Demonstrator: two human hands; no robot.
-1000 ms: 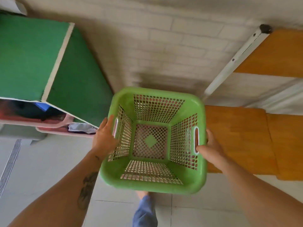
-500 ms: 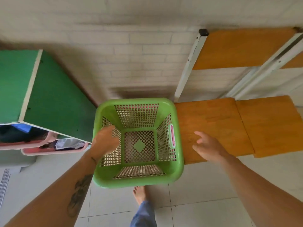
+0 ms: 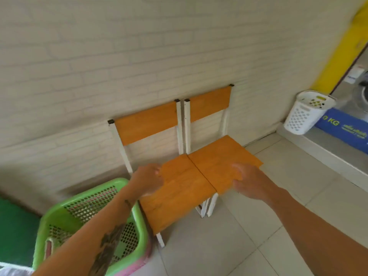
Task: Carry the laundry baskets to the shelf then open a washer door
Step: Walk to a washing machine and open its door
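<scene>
The green laundry basket [image 3: 89,226] sits low at the left, beside the nearer of two orange-seated chairs [image 3: 179,188] that stand against the white brick wall [image 3: 119,56], and it looks nested in a pink basket [image 3: 137,264] whose rim shows beneath it. Both hands are empty and apart from it: the left hand [image 3: 148,181] hangs loosely curled above the chair seat, the right hand [image 3: 249,182] half open with relaxed fingers, gripping nothing. The green basket appears empty, so it should be light; its perforated plastic walls look stiff but likely flex a little under a squeeze, and the smooth rim may be slick. Its thick rolled rim on two opposite sides seems the surest place to take it. At far right a white perforated basket [image 3: 304,114] stands on a raised ledge [image 3: 318,150] beside a blue sign [image 3: 346,126], with what may be a washer [image 3: 363,92] behind it, too blurred to tell.
</scene>
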